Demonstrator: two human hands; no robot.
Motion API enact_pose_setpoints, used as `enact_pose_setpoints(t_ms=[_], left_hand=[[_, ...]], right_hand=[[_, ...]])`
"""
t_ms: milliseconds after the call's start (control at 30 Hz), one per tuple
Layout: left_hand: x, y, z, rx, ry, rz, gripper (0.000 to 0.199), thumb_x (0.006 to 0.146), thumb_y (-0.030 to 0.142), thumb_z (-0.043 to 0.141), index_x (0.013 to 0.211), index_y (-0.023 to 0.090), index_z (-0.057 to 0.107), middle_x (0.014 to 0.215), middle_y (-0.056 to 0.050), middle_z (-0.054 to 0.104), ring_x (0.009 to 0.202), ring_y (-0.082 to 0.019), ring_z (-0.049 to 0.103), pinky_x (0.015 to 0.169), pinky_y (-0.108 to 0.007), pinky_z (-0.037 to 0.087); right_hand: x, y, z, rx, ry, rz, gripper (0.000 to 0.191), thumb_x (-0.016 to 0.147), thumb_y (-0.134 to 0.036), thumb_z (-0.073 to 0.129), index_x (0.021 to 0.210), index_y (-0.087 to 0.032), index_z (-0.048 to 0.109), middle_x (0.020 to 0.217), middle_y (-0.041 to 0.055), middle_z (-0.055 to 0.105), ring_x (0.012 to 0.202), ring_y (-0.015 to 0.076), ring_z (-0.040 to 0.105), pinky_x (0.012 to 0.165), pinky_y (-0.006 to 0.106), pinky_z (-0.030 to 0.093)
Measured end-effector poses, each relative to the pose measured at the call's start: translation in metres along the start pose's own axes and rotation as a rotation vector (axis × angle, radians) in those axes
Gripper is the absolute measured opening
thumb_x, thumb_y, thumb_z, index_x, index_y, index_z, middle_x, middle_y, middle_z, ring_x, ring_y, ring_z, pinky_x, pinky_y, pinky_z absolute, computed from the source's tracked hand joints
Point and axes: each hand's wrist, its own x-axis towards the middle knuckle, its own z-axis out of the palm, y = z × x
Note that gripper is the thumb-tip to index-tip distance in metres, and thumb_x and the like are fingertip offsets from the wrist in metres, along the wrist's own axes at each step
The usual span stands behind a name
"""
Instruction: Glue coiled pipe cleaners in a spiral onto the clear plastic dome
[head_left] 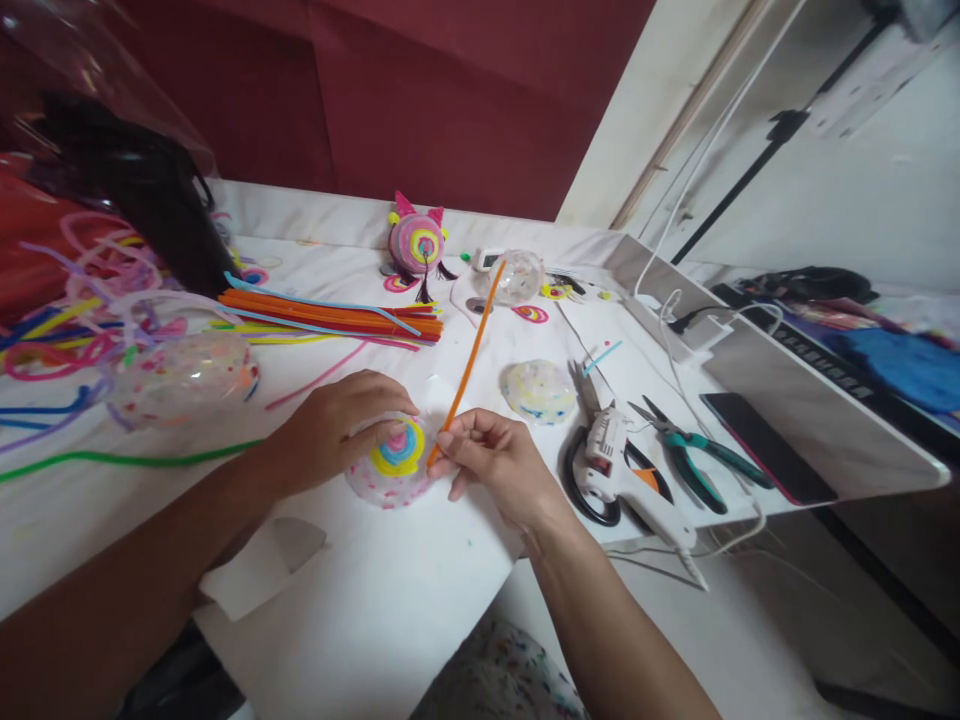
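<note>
A clear speckled disc (pixel 390 488) lies on white paper, with a yellow, blue and pink coil (pixel 400 450) on its top. My left hand (pixel 341 425) rests on the disc's upper left side, its fingers bent over the edge and touching the coil. In my right hand (pixel 484 455), an orange pipe cleaner (pixel 476 350) is pinched near its lower end beside the disc's right edge. The strip slants up and away to the right.
Pipe cleaners (pixel 330 318) lie in a bundle behind my left hand. A pink ornament (pixel 420 243) stands at the back. On the right are a white glue gun (pixel 609 465), black-handled scissors (pixel 589 490), green pliers (pixel 694 450), a phone (pixel 765 445) and a speckled clear dome (pixel 538 390).
</note>
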Motion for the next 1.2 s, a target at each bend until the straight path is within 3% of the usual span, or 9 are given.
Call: enact_pose_setpoints(t_ms=[300,467,567,767,900,1033,1100,1167,1200], left_hand=[[-0.005,0.006,-0.002,0.03,0.078,0.182,0.021,0.111,0.033,0.055,0.116,0.026,0.074,0.113,-0.002,0.076,0.104,-0.018,0.07,0.098,-0.03,0.055],[-0.008,0.005,0.0,0.074,-0.01,0.068,0.031,0.111,0.041,0.049,0.116,0.027,0.077,0.116,-0.005,0.077,0.11,-0.023,0.069,0.101,-0.037,0.056],[-0.011,0.002,0.002,0.118,0.032,0.048,0.036,0.111,0.045,0.047,0.119,0.029,0.077,0.122,-0.006,0.076,0.112,-0.023,0.07,0.102,-0.037,0.058],[-0.01,0.007,-0.001,0.316,0.213,0.259,0.037,0.11,0.026,0.052,0.144,0.038,0.064,0.153,-0.004,0.066,0.136,-0.025,0.063,0.115,-0.043,0.051],[-0.01,0.014,-0.008,0.357,0.168,0.361,0.037,0.111,0.021,0.052,0.14,0.04,0.064,0.15,-0.001,0.07,0.148,-0.025,0.056,0.122,-0.047,0.042],[-0.012,0.003,-0.02,0.332,0.124,0.441,0.029,0.108,0.021,0.055,0.126,0.04,0.069,0.145,0.004,0.074,0.144,-0.024,0.059,0.127,-0.055,0.035],[-0.012,-0.009,-0.024,0.336,0.069,0.542,0.038,0.105,0.018,0.055,0.13,0.042,0.069,0.128,0.008,0.081,0.128,-0.021,0.069,0.127,-0.049,0.036],[-0.014,-0.023,-0.023,0.311,0.055,0.546,0.053,0.103,0.014,0.051,0.142,0.047,0.065,0.116,0.009,0.083,0.108,-0.019,0.073,0.124,-0.044,0.039],[-0.016,-0.031,-0.021,0.287,0.122,0.532,0.059,0.102,0.014,0.047,0.146,0.049,0.063,0.111,0.008,0.082,0.1,-0.021,0.072,0.12,-0.044,0.042]], right_hand=[[0.001,0.003,0.007,-0.008,0.03,0.011,0.034,0.067,-0.032,0.097,0.077,-0.02,0.067,0.061,-0.0036,0.072,0.055,0.0169,0.075,0.037,0.017,0.047],[0.0,-0.001,0.009,-0.053,0.087,-0.006,0.033,0.066,-0.035,0.095,0.074,-0.02,0.067,0.058,-0.0028,0.071,0.049,0.0132,0.067,0.036,0.017,0.041],[-0.001,-0.009,0.01,-0.07,0.092,-0.008,0.033,0.063,-0.036,0.094,0.071,-0.02,0.067,0.055,-0.0034,0.07,0.043,0.0096,0.056,0.035,0.018,0.037],[-0.007,-0.019,0.019,-0.146,-0.032,-0.004,0.02,0.067,-0.027,0.083,0.067,-0.022,0.065,0.052,-0.0069,0.064,0.045,0.0078,0.053,0.045,0.019,0.041],[-0.011,-0.015,0.03,-0.15,-0.139,0.032,0.009,0.067,-0.02,0.073,0.064,-0.021,0.065,0.058,-0.0063,0.066,0.051,0.0084,0.057,0.053,0.022,0.049],[-0.018,-0.016,0.037,-0.118,-0.23,0.052,0.013,0.07,-0.024,0.079,0.067,-0.021,0.067,0.065,-0.0052,0.067,0.056,0.0093,0.058,0.056,0.023,0.051],[-0.027,-0.022,0.033,-0.18,-0.185,-0.022,0.017,0.076,-0.031,0.083,0.073,-0.021,0.07,0.066,-0.0051,0.066,0.057,0.0096,0.056,0.056,0.023,0.048],[-0.041,-0.031,0.021,-0.369,-0.016,-0.204,0.017,0.085,-0.036,0.08,0.082,-0.022,0.073,0.071,-0.0037,0.067,0.061,0.011,0.057,0.059,0.024,0.047],[-0.049,-0.036,0.011,-0.506,0.106,-0.32,0.014,0.09,-0.035,0.077,0.086,-0.022,0.074,0.075,-0.0021,0.07,0.065,0.0124,0.06,0.062,0.026,0.048]])
